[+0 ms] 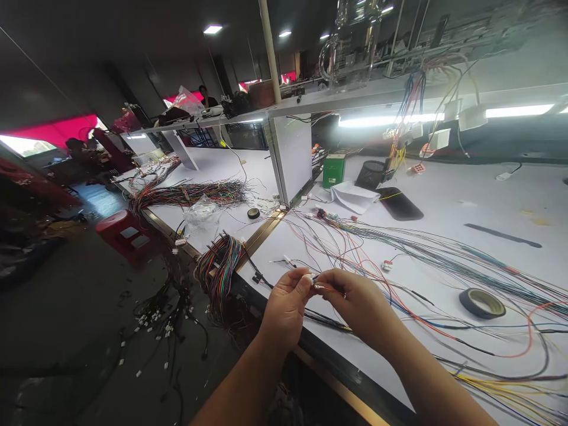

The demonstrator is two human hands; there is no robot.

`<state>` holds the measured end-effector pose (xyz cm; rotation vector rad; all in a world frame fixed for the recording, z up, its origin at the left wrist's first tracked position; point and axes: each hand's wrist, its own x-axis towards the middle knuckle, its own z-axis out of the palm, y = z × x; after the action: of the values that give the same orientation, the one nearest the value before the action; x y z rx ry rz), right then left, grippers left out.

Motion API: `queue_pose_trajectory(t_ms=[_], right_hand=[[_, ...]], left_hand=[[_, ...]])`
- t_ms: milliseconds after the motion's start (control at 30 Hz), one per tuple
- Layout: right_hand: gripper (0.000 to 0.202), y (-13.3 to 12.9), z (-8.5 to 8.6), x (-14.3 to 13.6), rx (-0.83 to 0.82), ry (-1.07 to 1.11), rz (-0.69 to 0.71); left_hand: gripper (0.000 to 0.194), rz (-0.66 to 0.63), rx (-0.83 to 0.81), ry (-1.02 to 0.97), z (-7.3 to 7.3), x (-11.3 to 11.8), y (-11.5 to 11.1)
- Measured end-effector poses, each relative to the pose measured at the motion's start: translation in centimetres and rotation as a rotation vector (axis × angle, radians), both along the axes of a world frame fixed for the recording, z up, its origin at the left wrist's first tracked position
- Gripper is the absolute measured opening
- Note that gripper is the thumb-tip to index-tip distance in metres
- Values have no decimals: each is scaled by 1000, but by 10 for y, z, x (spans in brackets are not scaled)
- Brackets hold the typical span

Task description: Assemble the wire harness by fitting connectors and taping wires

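Note:
Close to the table's front edge, my left hand pinches a small white connector between thumb and fingers. My right hand meets it there, its thumb and forefinger closed on thin wires, one of them orange, at the connector. Fingers cover much of the connector, so I cannot tell whether the wire ends sit inside it. Around both hands, loose wires spread over the white table. Just left of my left hand lie dark cables with a black plug.
A roll of black tape lies to the right. Behind are a phone, a green box and a black mesh cup. A wire bundle hangs over the left edge. A red stool stands on the floor.

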<state>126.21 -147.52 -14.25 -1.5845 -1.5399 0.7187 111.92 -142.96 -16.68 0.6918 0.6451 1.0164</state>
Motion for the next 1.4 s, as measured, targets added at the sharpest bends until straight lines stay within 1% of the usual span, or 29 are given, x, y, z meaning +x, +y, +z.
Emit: queue_pose_trajectory(t_ms=[67,100,133,200,233,267,300,333,367,467,500,567,633,667,800,900,967,1033,1133,1167,1300,1400], right_hand=[[11,-1,3,8,92,60,3],[11,-2,4,14,155,109,-35],[12,-3,6,20,215,163,-110],[16,-4,6,32,317,245,-306],[21,-4,6,38,357,250,-376],[31,-4,4,43,385,221,-409],[40,-3,3,46,398,164,-408],[43,-3,1,49,398,92,-388],[41,-2,-1,49,374,19,-368],[22,-2,-4,41,259,-135,-359],[18,-2,-5,37,258,-158,-333],[13,-2,-6,27,323,-178,-233],[13,-2,-9,19,402,-161,-128],[14,-2,-11,17,422,-143,-100],[12,-4,-19,13,505,-99,-76],[13,-6,-23,15,563,-137,-20],[14,-7,-23,16,573,-154,14],[12,-7,-22,17,574,-149,-27],[12,-6,-22,18,547,-156,-170],[13,-5,-23,18,530,-171,-197],[14,-4,-25,14,473,-234,-209],[14,-5,-25,12,467,-262,-235]], left_hand=[[26,7,-14,-62,1,-2,6],[29,10,-21,-97,2,-4,9],[31,13,-27,-131,3,-5,12],[31,16,-35,-188,5,-5,17],[31,18,-37,-208,5,-5,19],[31,19,-40,-217,5,-4,20],[31,17,-40,-217,5,-3,21],[32,7,-38,-210,5,-1,21],[34,-9,-33,-199,5,1,21],[37,-50,-19,-162,4,6,19],[38,-56,-20,-154,3,7,18],[39,-59,-41,-147,1,10,16],[41,-58,-78,-151,-1,12,15],[41,-56,-94,-158,-2,14,14],[44,-69,-141,-230,-5,18,10],[44,-101,-204,-277,-7,19,8],[40,-94,-258,-277,-8,18,8],[37,-69,-298,-266,-9,18,8],[33,-61,-305,-241,-11,18,8],[31,-63,-299,-232,-11,18,7],[29,-63,-285,-220,-13,19,4],[31,-68,-262,-222,-12,19,3]])
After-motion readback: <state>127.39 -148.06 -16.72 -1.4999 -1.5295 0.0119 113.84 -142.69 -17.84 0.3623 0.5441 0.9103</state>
